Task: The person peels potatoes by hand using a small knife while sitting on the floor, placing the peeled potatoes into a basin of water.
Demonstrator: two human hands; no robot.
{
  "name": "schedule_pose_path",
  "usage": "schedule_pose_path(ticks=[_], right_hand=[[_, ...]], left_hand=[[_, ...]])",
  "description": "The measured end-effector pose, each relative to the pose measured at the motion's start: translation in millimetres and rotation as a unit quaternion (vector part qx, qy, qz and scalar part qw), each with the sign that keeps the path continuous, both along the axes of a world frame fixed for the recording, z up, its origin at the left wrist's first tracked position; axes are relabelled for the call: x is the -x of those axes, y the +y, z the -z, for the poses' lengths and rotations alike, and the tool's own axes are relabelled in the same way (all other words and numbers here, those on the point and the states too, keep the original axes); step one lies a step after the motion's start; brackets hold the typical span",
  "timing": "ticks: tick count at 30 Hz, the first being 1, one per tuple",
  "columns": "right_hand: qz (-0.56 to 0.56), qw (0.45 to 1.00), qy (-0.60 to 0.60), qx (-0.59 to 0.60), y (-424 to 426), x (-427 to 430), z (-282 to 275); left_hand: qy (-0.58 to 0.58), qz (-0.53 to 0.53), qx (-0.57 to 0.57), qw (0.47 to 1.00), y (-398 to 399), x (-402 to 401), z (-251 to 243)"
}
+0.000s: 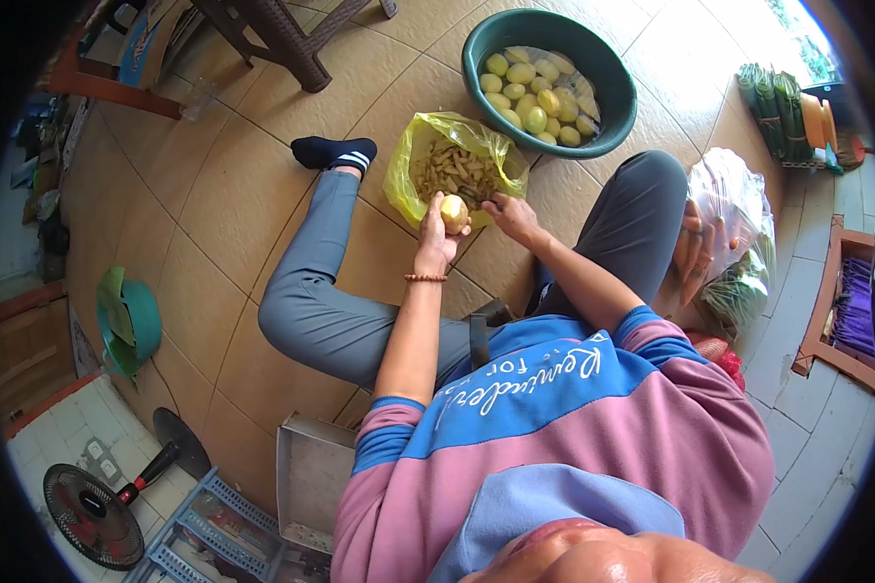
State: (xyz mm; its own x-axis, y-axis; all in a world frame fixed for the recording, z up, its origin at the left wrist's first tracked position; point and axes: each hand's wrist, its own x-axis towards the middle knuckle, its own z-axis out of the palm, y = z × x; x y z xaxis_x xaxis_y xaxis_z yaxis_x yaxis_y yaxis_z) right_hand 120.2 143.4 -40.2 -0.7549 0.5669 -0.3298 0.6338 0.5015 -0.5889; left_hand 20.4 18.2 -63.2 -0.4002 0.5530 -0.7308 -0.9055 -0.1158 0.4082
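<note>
In my left hand (437, 232) I hold a potato (453, 213), its skin partly off so pale flesh shows at the top. My right hand (512, 216) is just to the right, its fingers closed around a small dark tool (475, 198), too small to name for certain. Both hands are over the near rim of an open yellow plastic bag (408, 157). Inside the bag lies a heap of brownish peelings (456, 169). Beyond it, a dark green plastic tub (618, 109) holds several peeled potatoes (536, 118) in water.
A clear plastic bag of carrots (725, 211) sits by my right knee. Bundled green leaves (773, 116) stand at the far right. At left are a teal bucket (142, 321) and a fan (93, 516). A brown chair (284, 44) stands ahead on the tiled floor (211, 197).
</note>
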Motion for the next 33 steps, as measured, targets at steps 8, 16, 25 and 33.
schedule_pose_path(ticks=[8, 16, 25, 33], right_hand=[[-0.023, 0.995, 0.085, 0.036, -28.5, -1.3, -28.2], [-0.04, 0.998, 0.057, 0.005, -16.5, 3.3, -12.8], [0.03, 0.996, 0.06, 0.057, -15.6, 0.1, -19.0], [-0.108, 0.984, 0.137, -0.027, -27.6, -6.5, -24.9]], left_hand=[[-0.044, -0.01, -0.003, 0.999, -7.2, 9.4, 1.7], [-0.019, -0.004, -0.034, 0.999, -9.6, 6.3, 11.4], [-0.101, 0.009, -0.008, 0.995, -6.0, 8.7, -13.3], [-0.043, 0.008, -0.012, 0.999, -6.6, 8.8, 7.6]])
